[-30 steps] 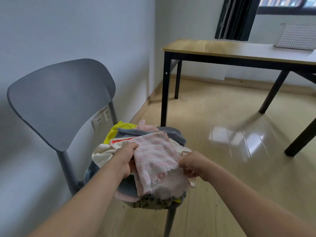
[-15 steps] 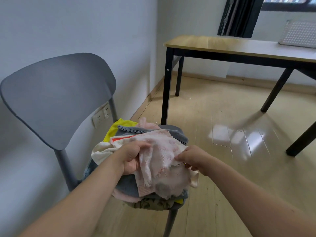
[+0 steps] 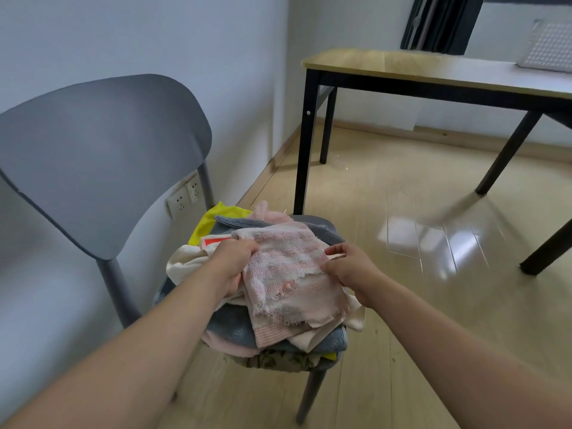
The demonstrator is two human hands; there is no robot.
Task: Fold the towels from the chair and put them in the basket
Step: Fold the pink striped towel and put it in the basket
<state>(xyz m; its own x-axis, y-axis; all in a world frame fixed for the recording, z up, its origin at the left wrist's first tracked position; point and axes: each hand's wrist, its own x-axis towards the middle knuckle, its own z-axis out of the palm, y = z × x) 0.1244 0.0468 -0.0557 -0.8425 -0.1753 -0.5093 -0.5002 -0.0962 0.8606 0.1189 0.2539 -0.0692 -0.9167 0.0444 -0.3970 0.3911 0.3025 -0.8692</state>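
Observation:
A pink striped towel (image 3: 288,270) lies spread on top of a pile of towels (image 3: 235,329) on the seat of the grey chair (image 3: 102,156). My left hand (image 3: 232,264) grips its left edge. My right hand (image 3: 349,267) pinches its right edge. The towel's frayed near edge hangs toward me over grey, pink and cream cloths. A yellow cloth (image 3: 207,224) pokes out at the back of the pile. A white perforated basket (image 3: 548,48) stands on the wooden table (image 3: 402,66) at the far right.
The chair stands against the white wall, near a pair of wall sockets (image 3: 184,196). The table's black legs (image 3: 305,144) rise just behind the chair. Bare shiny wooden floor (image 3: 418,274) stretches to the right, and a dark curtain (image 3: 439,23) hangs behind the table.
The pink towel was bunched between my hands half a second ago; now both hands have drawn apart and it lies stretched flat on the pile.

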